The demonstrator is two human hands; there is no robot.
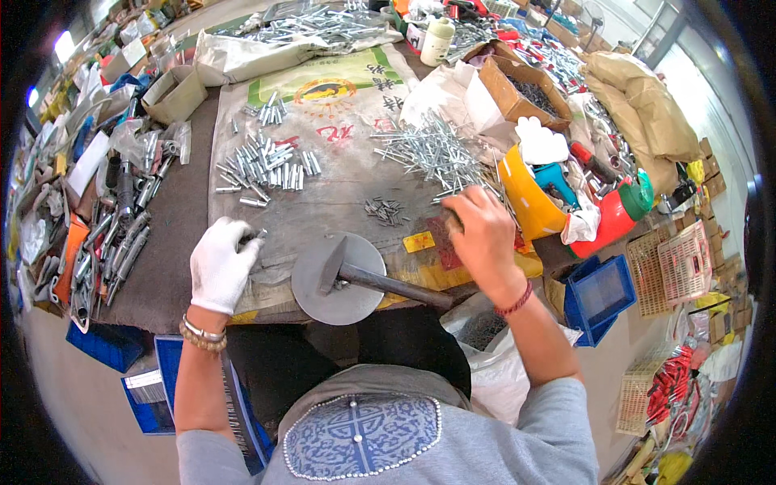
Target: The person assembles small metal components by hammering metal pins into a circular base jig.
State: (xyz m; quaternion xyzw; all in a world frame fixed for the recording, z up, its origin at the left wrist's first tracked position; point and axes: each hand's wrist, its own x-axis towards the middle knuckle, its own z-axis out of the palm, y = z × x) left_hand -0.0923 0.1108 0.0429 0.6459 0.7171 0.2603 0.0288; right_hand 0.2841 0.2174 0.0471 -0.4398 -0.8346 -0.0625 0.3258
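My left hand (221, 268), in a white glove, is closed on a small metal piece (261, 234) at its fingertips, left of a round steel block (362, 310). A hammer (392, 284) lies across that block, its handle pointing right. My bare right hand (487, 242) is curled at the near edge of a pile of thin metal rods (432, 153); what its fingers hold, if anything, is hidden. Short metal tubes (271, 166) are heaped beyond my left hand. A little heap of small pins (386, 212) lies between my hands.
Metal parts and tools (121, 218) crowd the table's left side. On the right stand a cut-open yellow container (529, 194), a red jug (606, 226) and a cardboard box (525, 89). Below the right edge are blue crates (600, 295). A white sack (509, 368) sits beside my lap.
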